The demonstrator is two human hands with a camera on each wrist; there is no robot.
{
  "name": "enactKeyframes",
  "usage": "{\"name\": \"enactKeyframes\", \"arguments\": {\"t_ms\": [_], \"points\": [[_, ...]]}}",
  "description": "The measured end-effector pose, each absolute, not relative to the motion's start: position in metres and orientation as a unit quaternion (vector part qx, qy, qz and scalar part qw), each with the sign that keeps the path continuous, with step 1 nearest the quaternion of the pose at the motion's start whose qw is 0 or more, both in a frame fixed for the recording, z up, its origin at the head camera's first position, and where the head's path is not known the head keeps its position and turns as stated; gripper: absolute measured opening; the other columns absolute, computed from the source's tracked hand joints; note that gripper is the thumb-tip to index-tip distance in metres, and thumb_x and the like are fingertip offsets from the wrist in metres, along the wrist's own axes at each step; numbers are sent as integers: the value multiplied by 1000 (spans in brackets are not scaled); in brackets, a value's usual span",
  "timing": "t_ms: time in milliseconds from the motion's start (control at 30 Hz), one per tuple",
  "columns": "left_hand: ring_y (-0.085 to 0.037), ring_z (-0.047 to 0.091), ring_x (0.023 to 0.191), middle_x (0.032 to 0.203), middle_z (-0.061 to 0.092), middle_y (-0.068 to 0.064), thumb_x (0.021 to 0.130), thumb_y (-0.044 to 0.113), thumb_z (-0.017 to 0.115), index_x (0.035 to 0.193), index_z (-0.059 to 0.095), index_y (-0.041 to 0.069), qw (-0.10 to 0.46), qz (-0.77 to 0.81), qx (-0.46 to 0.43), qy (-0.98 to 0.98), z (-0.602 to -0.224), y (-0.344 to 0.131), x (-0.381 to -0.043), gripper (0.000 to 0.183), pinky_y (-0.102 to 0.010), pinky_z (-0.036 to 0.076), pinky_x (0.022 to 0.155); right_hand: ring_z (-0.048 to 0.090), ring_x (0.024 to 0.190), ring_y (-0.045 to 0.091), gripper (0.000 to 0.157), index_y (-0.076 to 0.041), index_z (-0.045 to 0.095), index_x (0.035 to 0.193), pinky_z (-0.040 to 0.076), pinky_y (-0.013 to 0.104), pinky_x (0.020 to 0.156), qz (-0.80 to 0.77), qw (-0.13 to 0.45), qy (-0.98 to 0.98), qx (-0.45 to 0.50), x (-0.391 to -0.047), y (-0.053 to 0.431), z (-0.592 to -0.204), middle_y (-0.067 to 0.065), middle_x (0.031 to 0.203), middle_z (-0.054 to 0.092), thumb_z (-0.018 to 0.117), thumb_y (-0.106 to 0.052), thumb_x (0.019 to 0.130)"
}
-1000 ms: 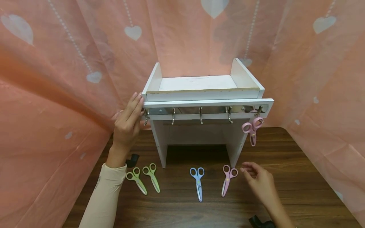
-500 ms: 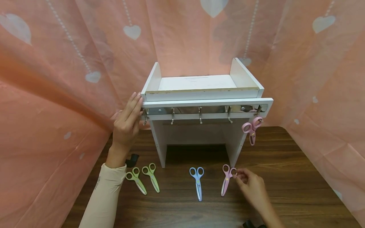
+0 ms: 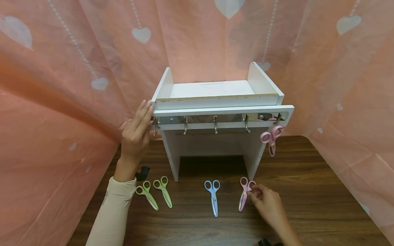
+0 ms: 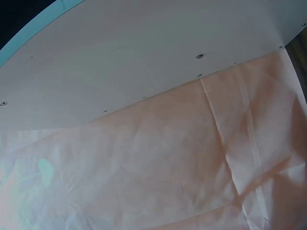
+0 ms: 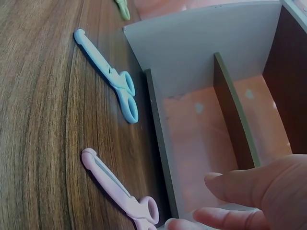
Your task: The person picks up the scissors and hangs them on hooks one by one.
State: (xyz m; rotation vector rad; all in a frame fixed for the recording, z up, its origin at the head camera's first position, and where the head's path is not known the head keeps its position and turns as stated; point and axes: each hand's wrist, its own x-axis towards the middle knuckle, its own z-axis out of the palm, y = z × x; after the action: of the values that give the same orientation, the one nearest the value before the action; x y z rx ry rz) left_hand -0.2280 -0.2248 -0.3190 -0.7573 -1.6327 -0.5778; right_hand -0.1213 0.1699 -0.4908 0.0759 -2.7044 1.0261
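Note:
My left hand (image 3: 134, 136) rests with straight fingers on the left end of the white hook rail (image 3: 200, 126) fixed to a shelf unit (image 3: 212, 89). My right hand (image 3: 268, 203) is low over the table, fingertips at the right side of the pink scissors (image 3: 243, 201). In the right wrist view, thumb and fingers stand apart close to these pink scissors (image 5: 112, 184). Another pair of pink scissors (image 3: 272, 144) hangs from the rightmost hook. Blue scissors (image 3: 214, 203) lie in the middle. The left wrist view shows the unit's side panel (image 4: 144, 52), without the hand.
Two green scissors, one pair (image 3: 151, 200) left of the other pair (image 3: 167, 197), lie on the wooden table (image 3: 191, 229) near my left forearm. Several metal hooks line the rail. Pink cloth (image 3: 200, 41) with hearts surrounds the table at the back and sides.
My right hand has moved left from beside the pink scissors on the table up to them. My left hand stays on the rail, and the scissors have not moved.

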Motion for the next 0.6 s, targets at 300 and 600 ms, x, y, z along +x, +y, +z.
{"name": "enactKeyframes", "arguments": {"t_ms": [300,600], "points": [[-37,61,126,131,67,-18,90,-4,70,125,70,-3,593,-246,-326,-694,-319,-225,-229,35,-37,50,103,52,58,6,16,-4,74,93,43,27,55,344,93,-934,27,-123,166,-489,-6,68,62,83,-15,85],[-37,61,126,132,66,-17,85,-9,72,126,70,-2,590,-245,-326,-697,-320,-226,-230,41,-33,49,102,51,56,10,16,-9,71,84,41,31,53,327,46,-943,33,-122,162,-489,-6,64,59,81,-21,87]]}}
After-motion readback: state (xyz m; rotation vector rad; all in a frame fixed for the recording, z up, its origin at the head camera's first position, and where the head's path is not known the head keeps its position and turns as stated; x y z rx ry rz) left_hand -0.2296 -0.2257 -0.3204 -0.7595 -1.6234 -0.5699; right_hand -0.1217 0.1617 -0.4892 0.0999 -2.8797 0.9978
